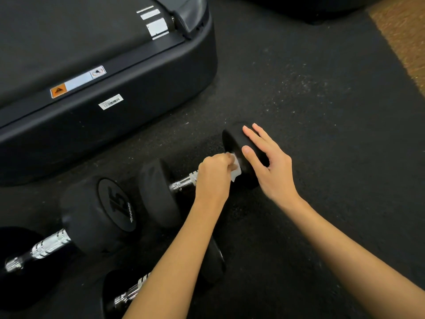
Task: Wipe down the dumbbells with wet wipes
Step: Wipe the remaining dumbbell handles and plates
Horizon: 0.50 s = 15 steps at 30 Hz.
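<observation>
Three dumbbells lie on a dark speckled rubber floor (299,93), close beside the black base of an exercise machine (128,93). The far dumbbell (158,192) lies crosswise, its chrome handle (184,181) running between two black round heads.

The left hand (213,176) is curled into a loose fist around a white wet wipe (236,168) and presses it against the inner face of the right-hand head (236,143), just where the handle meets it. Only a crumpled corner of the wipe shows beyond the fingers.

The right hand (269,162) rests on top of that same head — fingers straight and slightly spread, thumb set against the rim facing the camera — steadying it without gripping.

To the left, a second dumbbell (96,215) lies at an angle, the number 15 on its end cap facing up, its head just beside the left head of the far one. A third dumbbell (128,293) sits nearest the camera, partly hidden under the left forearm. A strip of tan carpet (404,35) borders the rubber floor at the upper right.
</observation>
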Available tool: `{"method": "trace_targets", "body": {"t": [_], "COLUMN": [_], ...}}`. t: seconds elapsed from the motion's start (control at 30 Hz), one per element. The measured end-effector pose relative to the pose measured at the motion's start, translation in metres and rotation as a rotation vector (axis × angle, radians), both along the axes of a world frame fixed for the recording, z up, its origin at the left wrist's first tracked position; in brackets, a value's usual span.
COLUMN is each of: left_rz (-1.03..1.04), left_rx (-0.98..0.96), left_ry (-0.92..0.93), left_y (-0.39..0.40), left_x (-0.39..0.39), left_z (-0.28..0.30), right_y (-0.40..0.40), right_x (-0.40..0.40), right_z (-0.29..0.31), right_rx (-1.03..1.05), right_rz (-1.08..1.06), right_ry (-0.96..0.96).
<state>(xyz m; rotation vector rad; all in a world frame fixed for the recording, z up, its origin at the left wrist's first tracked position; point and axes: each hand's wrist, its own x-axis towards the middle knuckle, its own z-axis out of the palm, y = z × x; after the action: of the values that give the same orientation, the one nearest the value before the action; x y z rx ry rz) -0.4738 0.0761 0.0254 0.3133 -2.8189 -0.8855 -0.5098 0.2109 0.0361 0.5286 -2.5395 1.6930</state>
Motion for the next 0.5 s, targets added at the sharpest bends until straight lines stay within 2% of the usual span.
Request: {"method": "trace_targets", "body": {"t": [0.23,0.3,0.4,0.5], "left_rz": [0.117,0.149,0.116,0.038], "left_rx": [-0.03,-0.103,-0.311,-0.376], "left_ry": [-0.077,-0.162,-0.314,-0.288], "left_y": [-0.01,-0.005,0.019,0.024], "left_x": [0.01,0.005,-0.007,-0.008], "left_z": [0.023,0.029,0.039,0.036], "right_y": [0.001,0.001,0.0,0.0], "right_x": [-0.003,-0.002,-0.002,-0.005], "right_z": [0.002,0.002,0.002,0.002], "right_rx": [0.016,0.021,0.023,0.034], "right_rz": [0.019,0.012,0.008,0.02], "right_ry": [-0.005,-0.004,0.003,0.009]}}
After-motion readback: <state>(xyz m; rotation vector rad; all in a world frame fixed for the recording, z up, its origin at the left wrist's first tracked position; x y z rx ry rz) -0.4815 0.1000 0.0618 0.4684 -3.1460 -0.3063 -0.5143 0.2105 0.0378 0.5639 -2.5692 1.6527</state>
